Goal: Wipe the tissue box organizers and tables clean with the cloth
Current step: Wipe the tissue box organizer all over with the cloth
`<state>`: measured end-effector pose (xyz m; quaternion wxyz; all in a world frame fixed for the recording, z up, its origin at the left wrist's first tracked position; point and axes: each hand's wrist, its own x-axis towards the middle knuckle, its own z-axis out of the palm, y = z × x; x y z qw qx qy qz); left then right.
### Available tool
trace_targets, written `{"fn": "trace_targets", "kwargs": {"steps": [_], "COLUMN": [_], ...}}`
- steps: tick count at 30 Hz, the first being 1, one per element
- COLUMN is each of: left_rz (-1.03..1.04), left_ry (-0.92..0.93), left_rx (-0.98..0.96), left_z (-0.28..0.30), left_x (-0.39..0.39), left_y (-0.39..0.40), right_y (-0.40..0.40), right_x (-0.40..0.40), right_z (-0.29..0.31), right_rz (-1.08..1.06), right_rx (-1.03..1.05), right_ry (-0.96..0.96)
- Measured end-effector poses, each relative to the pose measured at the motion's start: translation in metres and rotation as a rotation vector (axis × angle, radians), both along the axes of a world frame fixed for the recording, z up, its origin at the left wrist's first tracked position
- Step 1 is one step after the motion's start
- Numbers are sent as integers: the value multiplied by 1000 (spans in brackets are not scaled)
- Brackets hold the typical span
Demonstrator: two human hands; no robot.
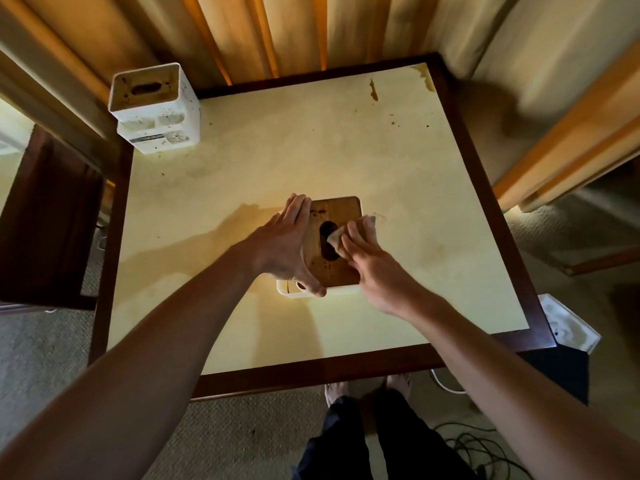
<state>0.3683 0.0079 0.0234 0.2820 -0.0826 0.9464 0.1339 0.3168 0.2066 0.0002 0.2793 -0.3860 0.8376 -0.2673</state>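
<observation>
Two hands meet the organizer (pixel 334 216): left hand (pixel 282 244) flat beside it (fingers straight), right hand (pixel 372 268) pressing cloth (pixel 360 230) on top.

Wood-lidded organizer (pixel 341 237) mid-table (pixel 398 161), cloth (pixel 360 230) on lid; second, spotted organizer (pixel 154 109) at far-left corner, seemingly upright.

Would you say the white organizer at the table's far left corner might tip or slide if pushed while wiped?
The far organizer stands tall and narrow, so a high push may tip it. It looks like hollow plastic, probably light, and could slide on the smooth table. Bracing it seems wise.
</observation>
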Motion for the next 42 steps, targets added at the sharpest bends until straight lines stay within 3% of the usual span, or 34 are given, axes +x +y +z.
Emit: {"fn": "trace_targets", "kwargs": {"steps": [11,16,23,35,38,42], "left_rz": [1,10,7,22,129,294], "left_ry": [-6,-17,-8,44,68,156], "left_rx": [31,35,4,-9,38,42], "left_z": [-1,-1,0,-4,-7,-12], "left_x": [0,0,0,2,6,9], "left_y": [-1,0,0,2,7,30], "right_y": [33,1,-38,35,37,33], "right_x": [44,11,-40,33,27,6], "right_z": [-4,0,-6,-1,18,36], "right_rz": [60,-17,39,58,-60,-413], "right_rx": [51,15,58,-2,-128,-241], "right_ry": [-6,27,235,35,9,-62]}}
